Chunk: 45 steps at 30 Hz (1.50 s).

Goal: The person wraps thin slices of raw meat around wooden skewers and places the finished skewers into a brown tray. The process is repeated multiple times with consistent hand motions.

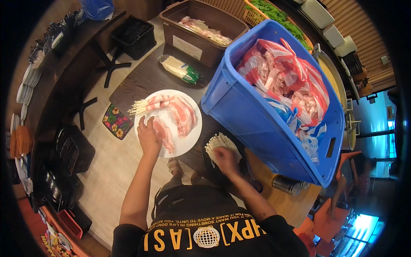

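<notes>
A round white plate (192,112) holds raw pork slices (182,117) and enoki mushrooms rolled in meat (151,104), their pale stems sticking out past the rim. One thin slice (164,135) lies flat near the plate's left edge. My left hand (149,136) is over that edge, fingers apart, beside the upper end of the flat slice; whether the thumb touches it is unclear. Right of the plate, my right hand (226,160) is on or just above loose enoki mushrooms (222,143) in a dark container. Blur and the hand's angle hide whether its fingers hold any.
A large blue crate (244,119) with meat in striped plastic bags crowds the right. Behind the plate lie packaged enoki (179,69) and a brown tub (205,53) of finished rolls. Shaker tins (285,184) stand on the wooden table (298,205). A person (343,176) is at far right.
</notes>
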Tool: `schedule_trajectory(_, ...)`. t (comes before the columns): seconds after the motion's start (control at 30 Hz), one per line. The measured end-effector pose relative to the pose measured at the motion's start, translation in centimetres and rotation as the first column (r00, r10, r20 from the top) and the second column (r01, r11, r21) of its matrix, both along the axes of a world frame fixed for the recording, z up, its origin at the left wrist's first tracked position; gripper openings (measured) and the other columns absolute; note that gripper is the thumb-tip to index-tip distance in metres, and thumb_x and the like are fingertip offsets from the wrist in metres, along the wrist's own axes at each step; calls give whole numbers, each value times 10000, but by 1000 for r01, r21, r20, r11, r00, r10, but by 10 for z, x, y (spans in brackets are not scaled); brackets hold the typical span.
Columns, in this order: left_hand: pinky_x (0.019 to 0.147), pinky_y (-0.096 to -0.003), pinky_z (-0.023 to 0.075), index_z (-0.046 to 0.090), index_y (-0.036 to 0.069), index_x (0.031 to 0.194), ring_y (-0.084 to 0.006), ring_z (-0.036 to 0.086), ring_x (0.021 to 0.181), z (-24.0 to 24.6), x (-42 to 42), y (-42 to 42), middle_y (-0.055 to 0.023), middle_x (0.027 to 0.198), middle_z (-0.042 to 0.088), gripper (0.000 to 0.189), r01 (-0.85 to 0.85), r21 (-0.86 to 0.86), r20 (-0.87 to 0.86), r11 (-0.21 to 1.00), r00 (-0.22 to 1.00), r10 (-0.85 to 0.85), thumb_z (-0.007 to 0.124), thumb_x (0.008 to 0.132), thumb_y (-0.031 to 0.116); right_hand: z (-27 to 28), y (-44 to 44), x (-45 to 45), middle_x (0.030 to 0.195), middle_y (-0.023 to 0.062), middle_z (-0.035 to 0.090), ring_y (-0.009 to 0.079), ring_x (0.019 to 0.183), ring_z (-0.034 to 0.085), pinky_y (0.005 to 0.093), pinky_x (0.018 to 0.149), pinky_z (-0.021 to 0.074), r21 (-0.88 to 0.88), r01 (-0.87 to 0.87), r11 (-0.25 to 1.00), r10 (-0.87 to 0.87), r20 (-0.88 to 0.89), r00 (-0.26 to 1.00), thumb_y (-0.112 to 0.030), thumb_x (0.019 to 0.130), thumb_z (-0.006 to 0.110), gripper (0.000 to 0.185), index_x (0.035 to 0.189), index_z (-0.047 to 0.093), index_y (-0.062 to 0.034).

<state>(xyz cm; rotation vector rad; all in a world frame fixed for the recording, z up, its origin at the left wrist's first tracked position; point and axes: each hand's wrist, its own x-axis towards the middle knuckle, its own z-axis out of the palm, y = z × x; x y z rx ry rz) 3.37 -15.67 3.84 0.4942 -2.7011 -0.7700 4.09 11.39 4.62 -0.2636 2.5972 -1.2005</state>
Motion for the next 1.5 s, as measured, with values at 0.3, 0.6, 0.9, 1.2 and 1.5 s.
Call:
schedule_trajectory(0.3, 701, -384, 462, 519, 39, 1037, -343, 543, 861, 13, 35, 127, -166, 949, 510, 333, 593, 401, -18, 698, 767, -641, 646, 733, 92, -3, 48, -12, 907, 134, 583, 332, 871, 555, 419, 735, 449, 585, 171, 792, 71, -367, 927, -177, 771, 598, 173, 897, 586, -59)
schedule_trajectory(0.6, 725, -393, 474, 487, 27, 1058, -322, 549, 904, -19, 40, 148, -147, 978, 468, 320, 685, 319, 66, 655, 674, -736, 553, 746, 35, -3, 45, -25, 846, 141, 607, 330, 846, 573, 428, 700, 445, 472, 140, 870, -114, -83, 990, -162, 750, 602, 161, 867, 555, -63)
schedule_trajectory(0.9, 722, -385, 474, 512, 12, 1054, -334, 560, 852, -3, 33, 144, -170, 932, 502, 412, 637, 437, 56, 635, 686, -726, 662, 677, 86, 25, 62, -15, 784, 176, 603, 326, 723, 586, 363, 660, 460, 158, 152, 976, -140, -87, 986, -110, 772, 595, 174, 920, 589, -19)
schedule_trajectory(1.2, 642, -238, 445, 597, -1, 995, -110, 558, 740, 23, 17, 161, -51, 920, 600, 361, -4, 1000, 7, 7, 896, -444, 736, 722, 189, 49, 68, -14, 739, 38, 608, 92, 670, 536, 251, 606, 433, -301, 128, 945, -46, 266, 963, -129, 799, 618, 164, 898, 597, 0)
schedule_trajectory(1.5, 571, -204, 408, 622, 11, 896, -64, 522, 637, 13, 19, 167, -1, 748, 598, 163, 10, 999, 10, 45, 907, -420, 651, 798, 138, 22, 54, -6, 647, 26, 574, 88, 596, 497, 250, 560, 407, -234, 191, 953, -118, 294, 949, -151, 794, 625, 143, 810, 595, -12)
